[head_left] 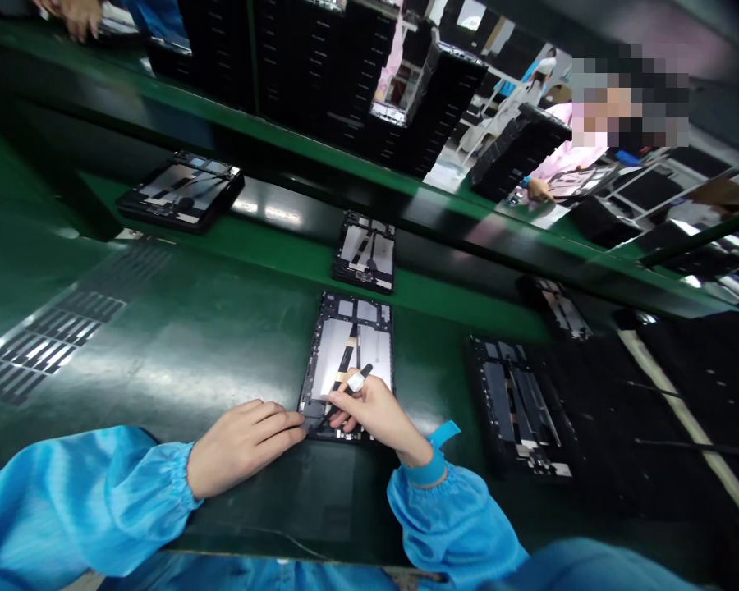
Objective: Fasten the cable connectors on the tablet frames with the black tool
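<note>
An opened tablet housing [328, 341] lies on the green bench in front of me, its inner frame, silver plate and dark ribbon cable [346, 359] exposed. My right hand [373, 410] is over its lower half, fingers closed around slim black tweezers [363, 375] with a white wrap. The tool slants down toward the lower left corner; its tip is hard to make out. My left hand [250, 443] lies low on the bench with fingers stretched out, fingertips touching that same corner. A blue band circles my right wrist.
Behind the tablet sits another opened tablet [364, 254]; more lie at the back left [181, 193] and right [520, 402]. Black strips on a sheet [52, 336] are at left. A raised shelf [296, 152] carries black stacks. Other people work beyond.
</note>
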The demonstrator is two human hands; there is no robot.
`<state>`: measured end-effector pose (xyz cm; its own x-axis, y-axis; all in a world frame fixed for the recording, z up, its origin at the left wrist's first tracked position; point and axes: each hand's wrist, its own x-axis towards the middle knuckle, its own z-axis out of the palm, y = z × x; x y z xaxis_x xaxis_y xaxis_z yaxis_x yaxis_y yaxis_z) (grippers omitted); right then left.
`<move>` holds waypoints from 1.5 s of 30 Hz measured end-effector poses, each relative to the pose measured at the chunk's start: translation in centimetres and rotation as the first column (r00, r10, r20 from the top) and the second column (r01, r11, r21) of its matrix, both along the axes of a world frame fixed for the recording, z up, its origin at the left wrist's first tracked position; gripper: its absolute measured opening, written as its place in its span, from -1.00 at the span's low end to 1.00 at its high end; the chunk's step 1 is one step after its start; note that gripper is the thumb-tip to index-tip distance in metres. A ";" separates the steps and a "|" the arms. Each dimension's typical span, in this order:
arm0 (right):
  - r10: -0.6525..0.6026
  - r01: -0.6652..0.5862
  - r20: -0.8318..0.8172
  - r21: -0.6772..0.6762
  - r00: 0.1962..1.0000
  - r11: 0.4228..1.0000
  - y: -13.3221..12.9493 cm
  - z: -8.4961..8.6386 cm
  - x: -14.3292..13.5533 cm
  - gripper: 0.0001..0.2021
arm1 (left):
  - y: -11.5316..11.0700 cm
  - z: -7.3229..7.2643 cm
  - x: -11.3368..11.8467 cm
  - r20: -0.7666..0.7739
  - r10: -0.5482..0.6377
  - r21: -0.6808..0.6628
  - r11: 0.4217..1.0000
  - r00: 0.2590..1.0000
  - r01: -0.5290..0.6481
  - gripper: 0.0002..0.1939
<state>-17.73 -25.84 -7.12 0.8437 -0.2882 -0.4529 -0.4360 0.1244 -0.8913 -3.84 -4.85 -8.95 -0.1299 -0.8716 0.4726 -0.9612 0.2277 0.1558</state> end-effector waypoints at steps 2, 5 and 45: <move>-0.014 0.014 0.004 -0.006 1.000 1.000 0.1 0.0 -0.1 -0.48 | -0.1 0.1 0.0 -0.006 -0.004 -0.010 1.000 1.000 0.004 -0.70; -0.021 0.021 -0.001 -0.017 1.000 1.000 0.2 0.0 -0.2 -0.50 | -0.2 0.2 0.0 0.000 0.002 -0.003 1.000 1.000 -0.002 -0.69; -0.211 0.258 0.199 -0.250 0.957 0.933 0.6 0.3 -4.2 -0.79 | -0.1 0.1 -0.6 0.194 0.016 0.007 1.000 0.981 -0.018 -0.50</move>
<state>-21.90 -25.20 -6.80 0.7933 -0.5786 -0.1893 -0.2668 -0.0509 -0.9624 -4.41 -4.99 -8.88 -0.2039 -0.8784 0.4323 -0.9770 0.2108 -0.0324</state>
